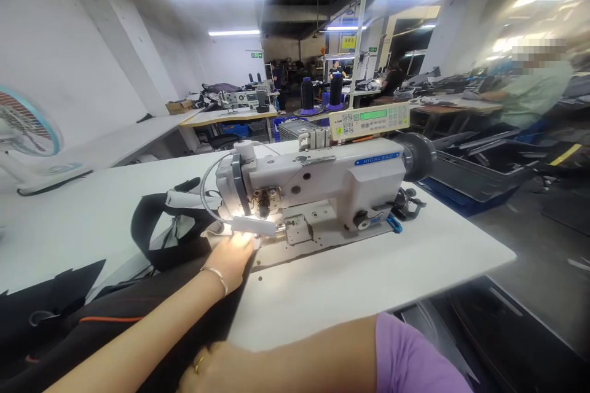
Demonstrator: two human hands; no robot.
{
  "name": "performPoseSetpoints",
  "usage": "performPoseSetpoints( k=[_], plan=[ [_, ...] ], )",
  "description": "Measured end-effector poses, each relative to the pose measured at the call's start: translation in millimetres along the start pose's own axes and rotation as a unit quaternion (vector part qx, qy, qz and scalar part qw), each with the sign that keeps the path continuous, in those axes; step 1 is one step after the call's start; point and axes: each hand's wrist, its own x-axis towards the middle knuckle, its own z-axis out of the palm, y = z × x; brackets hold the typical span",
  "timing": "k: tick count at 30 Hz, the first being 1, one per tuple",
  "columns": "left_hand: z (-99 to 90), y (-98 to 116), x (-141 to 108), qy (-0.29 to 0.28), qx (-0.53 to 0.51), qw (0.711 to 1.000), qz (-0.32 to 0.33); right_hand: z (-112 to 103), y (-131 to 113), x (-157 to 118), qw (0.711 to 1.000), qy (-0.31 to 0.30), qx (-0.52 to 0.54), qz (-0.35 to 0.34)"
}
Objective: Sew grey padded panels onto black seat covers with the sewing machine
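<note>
A blue strip reading "HIGHLEAD" is showing on the arm of the white sewing machine (318,187) at the middle of the frame, and a cream control panel (370,120) with a green display is sitting just above it (its small print is too fine to read). Two dark thread cones (321,93) are standing behind it.

The black fabric (175,282) is lying on the white counter (369,270) at lower left, running from the bottom left corner up to the needle area, where a black strap (152,221) is looping beside the machine head. The left hand (233,256), wearing a thin bracelet, is resting flat on the fabric right under the bright work lamp (253,225), its fingers stretched forward and washed out by the glare. The right hand (216,371) is lying at the bottom edge, touching the fabric's near side; whether its fingers are pinching the cloth cannot be told. A ring is showing on it.

A fan (27,135) is standing at far left.
</note>
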Motion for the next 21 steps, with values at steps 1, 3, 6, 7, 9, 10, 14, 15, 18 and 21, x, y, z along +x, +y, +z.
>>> performPoseSetpoints(
  k=[1,3,6,7,9,10,14,15,18,21],
  plan=[
    [0.1,1.9,-2.6,0.015,0.018,1.000,0.005,2.3,-1.7,-0.7,1.000,0.013,-0.007,0.001],
    [1.8,4.2,-6.2,0.037,0.046,0.998,0.006,7.6,-5.2,-2.7,0.999,0.036,-0.010,0.009],
    [4.9,1.8,-5.8,0.029,0.044,0.999,-0.011,14.9,-12.1,-5.4,0.998,0.059,0.000,0.028],
    [5.5,-0.4,-4.1,0.020,0.037,0.999,-0.016,15.8,-14.5,-5.1,0.997,0.066,0.005,0.030],
    [5.6,-6.0,0.7,-0.001,0.022,0.999,-0.024,12.6,-17.5,-1.3,0.997,0.071,0.020,0.030],
    [5.4,-8.7,3.3,-0.010,0.014,1.000,-0.025,8.0,-17.5,2.1,0.997,0.064,0.033,0.033],
    [4.8,-11.8,8.6,-0.030,-0.009,0.999,-0.021,-22.7,-9.2,15.4,0.990,0.013,0.102,0.093],
    [4.9,-10.2,8.0,-0.031,-0.012,0.999,-0.020,-29.3,-7.1,15.2,0.988,0.018,0.110,0.103],
    [5.5,-2.5,3.8,-0.034,-0.018,0.999,-0.014,-33.6,-8.0,1.2,0.987,0.041,0.107,0.117],
    [5.7,2.2,1.0,-0.037,-0.022,0.999,-0.004,-17.2,-18.4,-20.0,0.986,0.029,0.103,0.125]
  ],
)
